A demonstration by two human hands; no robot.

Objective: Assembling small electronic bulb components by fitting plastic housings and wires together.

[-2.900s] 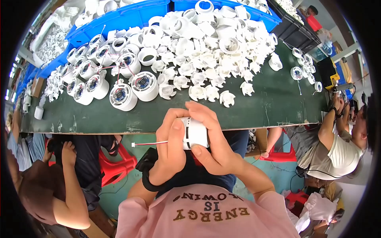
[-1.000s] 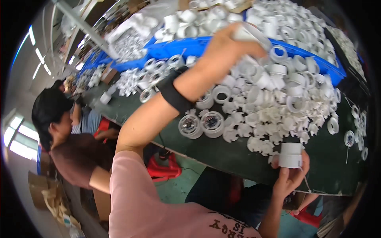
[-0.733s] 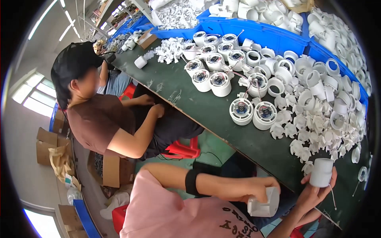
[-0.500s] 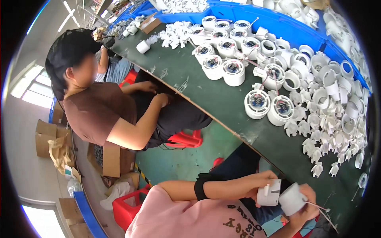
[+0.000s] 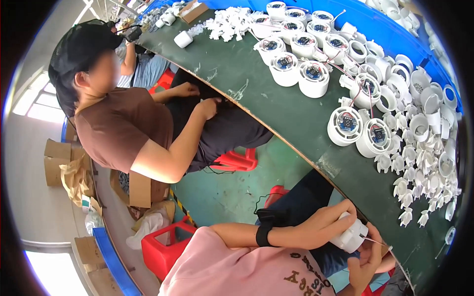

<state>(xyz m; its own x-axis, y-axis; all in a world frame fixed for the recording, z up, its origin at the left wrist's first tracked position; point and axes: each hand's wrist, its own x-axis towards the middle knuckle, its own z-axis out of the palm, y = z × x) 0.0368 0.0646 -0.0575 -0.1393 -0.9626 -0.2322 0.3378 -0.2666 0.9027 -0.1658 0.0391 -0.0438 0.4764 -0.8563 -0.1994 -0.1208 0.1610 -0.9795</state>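
Low in front of me, over the table's near edge, is a white cylindrical plastic housing (image 5: 349, 240) with thin wires (image 5: 376, 241) coming from its right end. My left hand (image 5: 332, 223), with a black band at the wrist, is wrapped around it from above. My right hand (image 5: 366, 259) grips the wired end, thumb below and fingers beside it, with the wires crossing the fingers. Only one outline shows between my hands; whether a second white part sits inside it I cannot tell.
The dark green table (image 5: 296, 118) carries several white round housings with circuit boards (image 5: 347, 123), heaps of small white clips (image 5: 410, 172) and white rings (image 5: 387, 101). A blue bin (image 5: 340, 10) stands behind. Another person (image 5: 123, 123) sits at left; a red stool (image 5: 165, 249) is beside me.
Two white parts were held apart, one in each hand; now they are brought together and a single housing shows. My left hand has turned over it. The view has shifted slightly.
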